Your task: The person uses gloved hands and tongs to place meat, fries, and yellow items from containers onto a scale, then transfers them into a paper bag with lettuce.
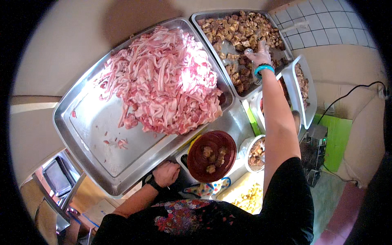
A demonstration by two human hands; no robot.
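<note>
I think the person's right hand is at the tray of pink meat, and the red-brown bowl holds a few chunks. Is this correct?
Not entirely: in the head view, the right hand is at the tray of brown chunks, not of pink meat. The red-brown bowl does hold a few chunks.

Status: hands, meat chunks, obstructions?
Gloved right hand open at brown meat chunks in upper tray. Left hand curled near large tray of raw meat. Nothing visibly blocking right hand.
</note>
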